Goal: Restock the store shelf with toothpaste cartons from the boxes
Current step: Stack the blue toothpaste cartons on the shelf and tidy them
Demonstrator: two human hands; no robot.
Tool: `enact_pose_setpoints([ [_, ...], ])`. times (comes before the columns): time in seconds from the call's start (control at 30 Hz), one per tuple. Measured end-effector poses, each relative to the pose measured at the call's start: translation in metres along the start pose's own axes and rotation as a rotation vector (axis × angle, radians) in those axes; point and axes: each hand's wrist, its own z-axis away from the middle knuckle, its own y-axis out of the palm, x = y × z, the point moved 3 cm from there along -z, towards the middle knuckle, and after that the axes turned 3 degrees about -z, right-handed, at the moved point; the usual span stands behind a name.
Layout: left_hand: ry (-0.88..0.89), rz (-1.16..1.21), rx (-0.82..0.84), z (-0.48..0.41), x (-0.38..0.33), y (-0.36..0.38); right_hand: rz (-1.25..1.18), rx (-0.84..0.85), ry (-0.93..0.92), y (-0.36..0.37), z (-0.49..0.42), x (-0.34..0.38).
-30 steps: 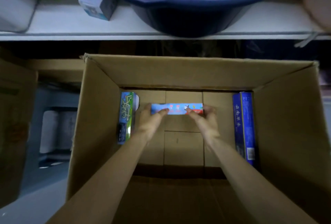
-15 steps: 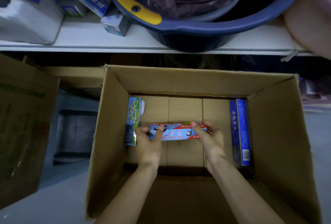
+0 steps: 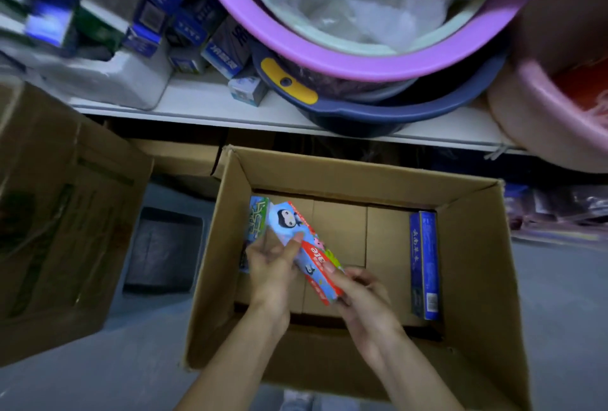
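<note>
Head view, looking down into the open cardboard box (image 3: 477, 246) on the floor (image 3: 98, 371) below the store shelf (image 3: 204, 101). I have the penguin-printed toothpaste carton (image 3: 297, 228) in both hands, inside the box opening and off its bottom. It is tilted on a diagonal, with its far end toward the box's left wall and its near end toward me and to the right. My left hand (image 3: 273, 266) grips it round the middle, with the fingers (image 3: 294, 243) curled across the printed face. My right hand (image 3: 365, 305) pinches the red near end.

Two more cartons are in the box. A green carton (image 3: 258, 218) stands on edge against the left wall, partly hidden behind my left hand and the carton I hold. A dark blue carton (image 3: 424, 262) stands on edge against the right wall, well apart from my hands.

On the shelf above, a purple basin (image 3: 329, 58) is nested in a dark blue basin (image 3: 378, 111), with a pink basin (image 3: 526, 108) to their right. Left of them lies a blurred jumble of small shelf cartons (image 3: 246, 89). A second cardboard box (image 3: 65, 213) stands on the floor to the left.
</note>
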Motion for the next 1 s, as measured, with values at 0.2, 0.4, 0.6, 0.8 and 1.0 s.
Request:
enact_pose_setpoints([
  [0.2,-0.033,-0.219,0.168,0.05,-0.021,0.005,0.16,0.098,-0.043,0.01,0.04,0.017],
  [0.4,0.069,-0.318,0.172,0.076,-0.052,-0.026,0.168,0.184,0.005,0.007,0.063,0.042],
  [0.6,0.051,-0.325,0.054,0.113,-0.053,-0.062,0.231,0.249,0.047,0.008,0.096,0.047],
  [0.8,0.1,-0.315,-0.027,0.131,-0.068,-0.078,0.257,0.304,0.055,0.027,0.105,0.054],
  [1.0,0.23,-0.352,-0.086,0.115,-0.098,-0.1,0.312,0.33,0.06,0.047,0.074,0.035],
])
